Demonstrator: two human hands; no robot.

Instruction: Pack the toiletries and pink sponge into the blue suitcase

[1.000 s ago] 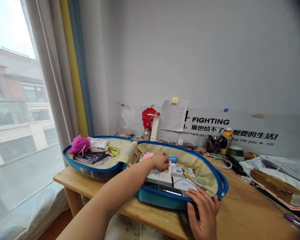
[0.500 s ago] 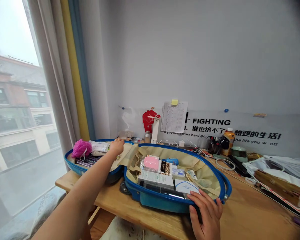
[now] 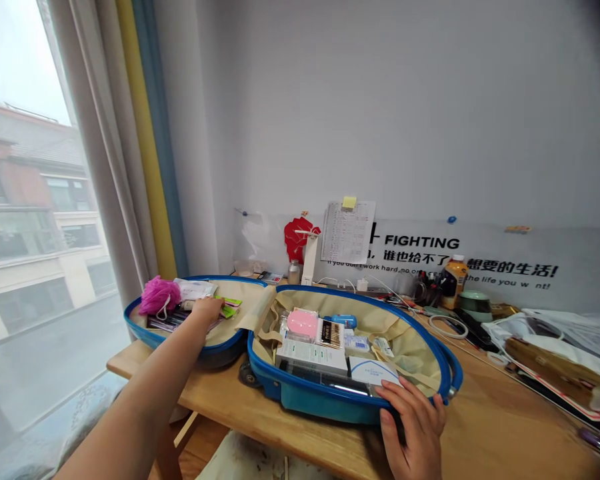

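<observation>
An open blue suitcase (image 3: 325, 408) with beige lining lies spread in two halves on a wooden desk. My left hand (image 3: 209, 309) reaches into the left half, fingers curled downward and mostly hidden, beside green packets (image 3: 230, 303). Left of it are a pink mesh bath puff (image 3: 160, 295), a white pouch (image 3: 196, 289) and dark slim packages (image 3: 167, 321). My right hand (image 3: 414, 423) grips the near rim of the right half, fingers over the edge, thumb outside. Inside that half sit a pink case (image 3: 303, 323), cotton swabs (image 3: 331, 333), a blue bottle (image 3: 343, 321) and white boxes (image 3: 373, 369).
At the back stand a small glass bottle (image 3: 294, 273), a white lamp (image 3: 310, 260) and an orange-labelled drink bottle (image 3: 454, 283). Cables, a green-lidded jar (image 3: 474, 305) and a brown pouch (image 3: 560, 370) crowd the desk's right side. A curtained window is on the left.
My left hand has moved left and slightly down within the left half, uncovering green packets to its right. My right hand stays at the near rim.
</observation>
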